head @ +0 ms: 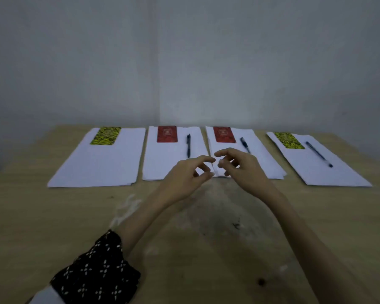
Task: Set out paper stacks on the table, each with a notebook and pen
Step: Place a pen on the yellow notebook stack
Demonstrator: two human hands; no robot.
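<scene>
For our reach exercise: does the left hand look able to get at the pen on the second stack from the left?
Probably yes. The left hand hovers empty just in front of that pen, with only flat paper between them and nothing blocking the way.

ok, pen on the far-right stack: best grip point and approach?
Pinch the pen on the far-right stack mid-barrel from above, fingers closing across its width. It lies flat on the paper, angled with its tip toward the near right, clear of the yellow notebook, so both sides look free.

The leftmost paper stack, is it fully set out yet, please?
Not yet: the leftmost paper stack carries a yellow notebook but no pen.
</scene>
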